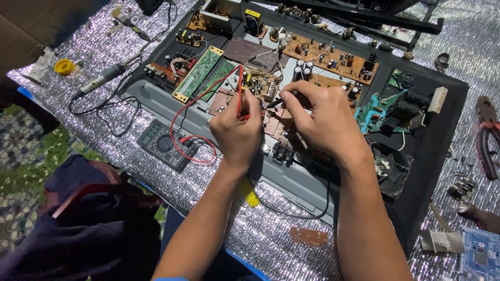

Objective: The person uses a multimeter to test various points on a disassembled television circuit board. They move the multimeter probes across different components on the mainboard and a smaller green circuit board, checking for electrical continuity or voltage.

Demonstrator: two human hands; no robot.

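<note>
Near the middle of the dark panel, the left hand pinches a red probe and the right hand a black probe, both tips on the small circuit board, so testing looks underway, with the multimeter wired in at the panel's near-left edge.

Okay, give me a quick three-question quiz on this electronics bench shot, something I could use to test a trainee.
1. True or false: the left hand holds a red probe upright.
2. Which lies nearest the left hand? A) multimeter B) pliers C) yellow roll
3. Fill in: the right hand holds a ____ probe against the circuit boards.

Key
1. True.
2. A; the multimeter lies just left of that hand, its red lead looping up to the probe.
3. Black.
</note>
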